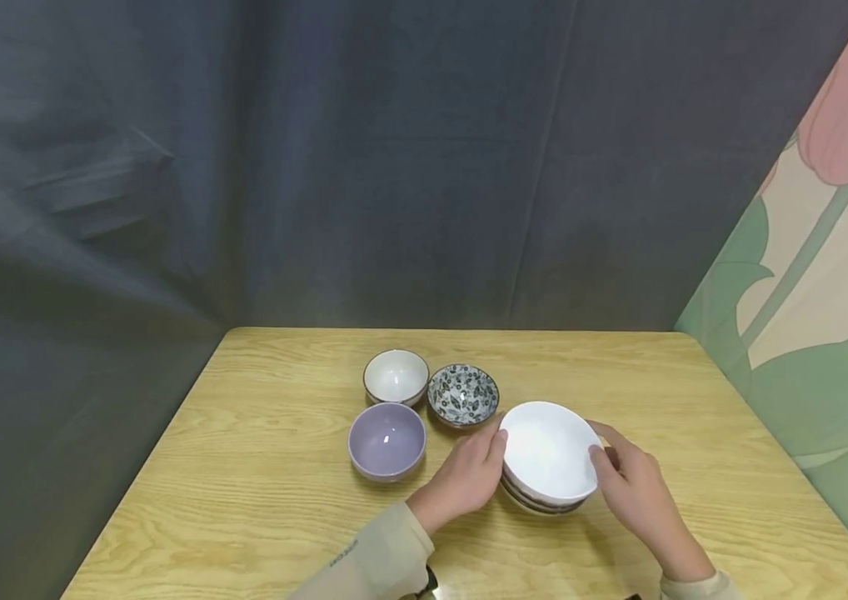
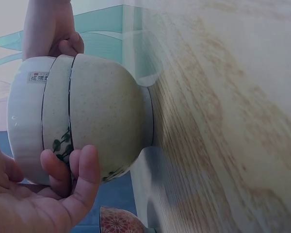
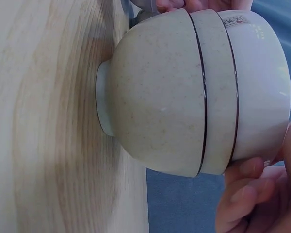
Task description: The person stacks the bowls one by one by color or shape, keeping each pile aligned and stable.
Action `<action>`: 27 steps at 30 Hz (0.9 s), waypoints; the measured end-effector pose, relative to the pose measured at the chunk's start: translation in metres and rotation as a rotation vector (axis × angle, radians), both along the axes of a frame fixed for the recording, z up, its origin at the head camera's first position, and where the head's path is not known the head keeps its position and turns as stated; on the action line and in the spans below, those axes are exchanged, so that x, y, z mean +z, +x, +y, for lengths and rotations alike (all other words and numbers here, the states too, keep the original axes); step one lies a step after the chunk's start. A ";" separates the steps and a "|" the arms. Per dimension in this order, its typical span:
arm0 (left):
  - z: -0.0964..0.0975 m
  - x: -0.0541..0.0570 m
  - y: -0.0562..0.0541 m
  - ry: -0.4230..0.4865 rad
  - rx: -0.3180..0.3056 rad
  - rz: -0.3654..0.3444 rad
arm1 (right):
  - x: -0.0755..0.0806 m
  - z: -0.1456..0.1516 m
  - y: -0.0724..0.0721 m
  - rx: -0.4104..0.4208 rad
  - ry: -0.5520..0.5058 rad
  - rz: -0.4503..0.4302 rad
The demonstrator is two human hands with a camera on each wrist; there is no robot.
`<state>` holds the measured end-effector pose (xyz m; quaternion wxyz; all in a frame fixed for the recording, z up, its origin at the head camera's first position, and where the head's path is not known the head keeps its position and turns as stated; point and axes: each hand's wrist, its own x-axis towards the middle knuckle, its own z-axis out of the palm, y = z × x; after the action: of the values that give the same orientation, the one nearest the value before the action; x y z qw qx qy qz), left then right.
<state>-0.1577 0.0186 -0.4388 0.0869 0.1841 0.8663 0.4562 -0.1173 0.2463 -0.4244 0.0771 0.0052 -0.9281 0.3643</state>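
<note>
Stacked bowls [image 1: 550, 454], left hand [image 1: 466, 473] and right hand [image 1: 634, 485] gripping opposite sides, purple bowl [image 1: 386, 443] nearby

Left sleeve [image 1: 386, 557]: pale beige, small dark lettering [image 1: 344, 553] on forearm; black fitting [image 1: 431, 578] by cuff. Right sleeve [image 1: 700, 588]: likewise pale beige.

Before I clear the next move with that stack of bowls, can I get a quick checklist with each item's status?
1. Left hand on the stack: ok, its fingers are on the bowls' side.
2. Right hand gripping opposite: ok, thumb at the white bowl's rim.
3. Bowls nested: ok, white bowl over the middle bowl and lowest bowl, both dark-rimmed.
4. White bowl empty: ok, nothing shows inside.
5. Lowest bowl's foot off the table: cannot tell.
6. Left hand clear of the patterned bowl: cannot tell, they look very close.
</note>
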 end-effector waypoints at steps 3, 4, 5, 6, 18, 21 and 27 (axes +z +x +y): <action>0.000 0.000 0.000 0.002 -0.005 0.004 | 0.001 0.000 0.000 -0.001 0.006 -0.006; -0.001 0.000 0.000 0.002 -0.009 0.005 | 0.001 0.000 0.000 -0.001 0.006 -0.006; -0.001 0.000 0.000 0.003 -0.011 0.005 | 0.001 0.001 0.000 0.000 0.004 -0.012; -0.001 0.000 0.000 0.001 -0.013 0.004 | 0.001 0.001 0.000 0.001 0.001 -0.018; -0.003 0.003 -0.002 -0.014 -0.031 -0.002 | 0.000 0.004 0.000 0.007 -0.018 -0.019; -0.004 0.003 -0.002 -0.010 -0.034 -0.002 | -0.001 0.003 0.000 0.015 0.002 0.015; -0.004 0.003 0.000 -0.010 -0.027 -0.006 | -0.003 0.003 0.001 0.044 0.026 0.086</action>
<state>-0.1581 0.0149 -0.4357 0.0966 0.1942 0.8656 0.4514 -0.1164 0.2488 -0.4278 0.1086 0.0423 -0.9283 0.3531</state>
